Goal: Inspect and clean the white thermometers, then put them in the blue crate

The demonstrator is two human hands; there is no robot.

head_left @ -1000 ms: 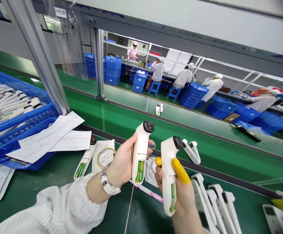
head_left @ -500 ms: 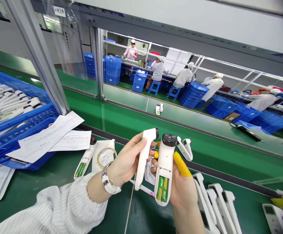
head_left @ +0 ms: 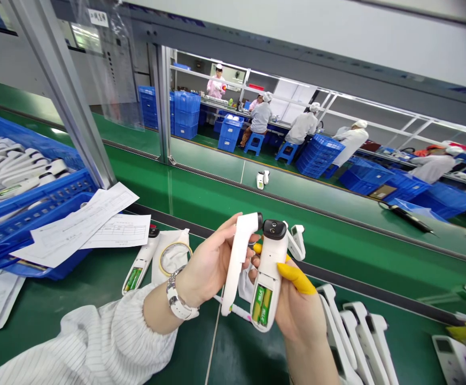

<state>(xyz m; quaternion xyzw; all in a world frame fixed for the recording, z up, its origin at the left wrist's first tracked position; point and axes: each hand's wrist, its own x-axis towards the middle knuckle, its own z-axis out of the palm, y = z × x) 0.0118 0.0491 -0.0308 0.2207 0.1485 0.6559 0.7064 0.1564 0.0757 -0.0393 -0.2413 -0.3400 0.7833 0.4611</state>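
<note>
My left hand [head_left: 212, 262] is closed around a white infrared thermometer [head_left: 238, 262], which I see side-on with its dark tip pointing right. In my right hand [head_left: 299, 299], yellow covers on some fingers, is a second infrared thermometer [head_left: 271, 262]. Its black sensor head is at the top, and the open battery bay [head_left: 262, 305] lower down shows two green batteries. The two thermometers are held upright side by side with a narrow gap between them. Behind my fingers, a pen-like white stick [head_left: 241, 312] lies partly hidden on the bench.
Left are a blue basket [head_left: 36, 199] of thermometers, papers [head_left: 84, 227], a tape roll [head_left: 176, 258] and another thermometer [head_left: 140, 262]. Several thermometers [head_left: 361, 337] lie right. A green conveyor belt [head_left: 201, 198] runs behind my hands, carrying thermometers [head_left: 296, 243]. People work beyond.
My right hand has shifted slightly left, tilting its thermometer, and its yellow-covered thumb now lies across the casing. My left hand is nearly still. The thermometers on the belt have moved left.
</note>
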